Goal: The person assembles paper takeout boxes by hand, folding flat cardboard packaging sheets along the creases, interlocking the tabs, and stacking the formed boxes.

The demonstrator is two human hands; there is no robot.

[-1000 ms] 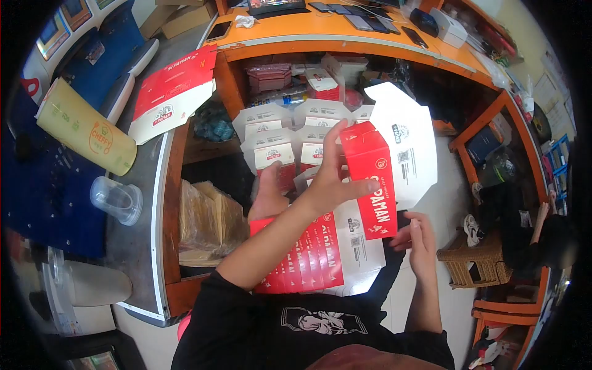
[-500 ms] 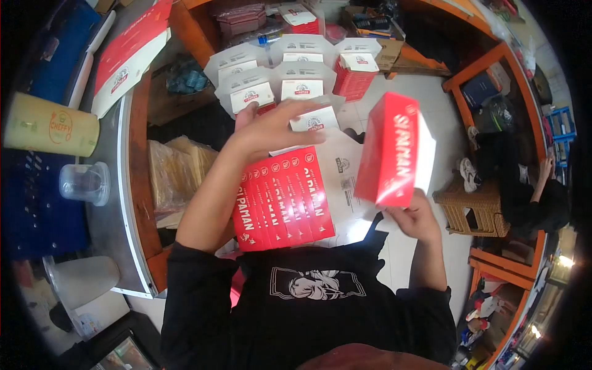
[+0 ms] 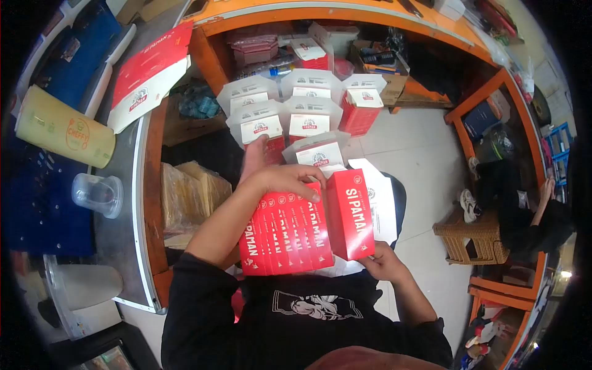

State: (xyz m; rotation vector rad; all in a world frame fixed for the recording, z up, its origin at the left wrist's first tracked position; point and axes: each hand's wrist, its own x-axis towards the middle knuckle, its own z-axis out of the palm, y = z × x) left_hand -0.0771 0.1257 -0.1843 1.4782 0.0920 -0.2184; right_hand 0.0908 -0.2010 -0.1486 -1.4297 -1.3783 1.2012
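Observation:
My right hand [image 3: 383, 265] grips the lower corner of a red "SI PAMAN" box [image 3: 350, 213], whose white flap spreads out on its right side. That box stands just right of a tight row of several red boxes [image 3: 285, 237] on my lap, all printed alike. My left hand [image 3: 287, 180] reaches over the row's far edge, its thumb and fingers closed round the top of the rightmost boxes. Beyond it, stacks of red and white boxes with raised white flaps [image 3: 311, 123] stand close together on the floor.
A metal-edged counter [image 3: 139, 246] on my left carries a flat red and white carton [image 3: 151, 74], a yellow cup [image 3: 65, 126] and a clear plastic cup [image 3: 97, 194]. Wrapped brown packs [image 3: 191, 191] sit below. A person's arm [image 3: 542, 200] shows at right beside a wicker stool [image 3: 472, 237].
The box in my right hand has come down and left, beside the row. My left hand has gone from spread above the row to holding its far edge. The view has shifted slightly.

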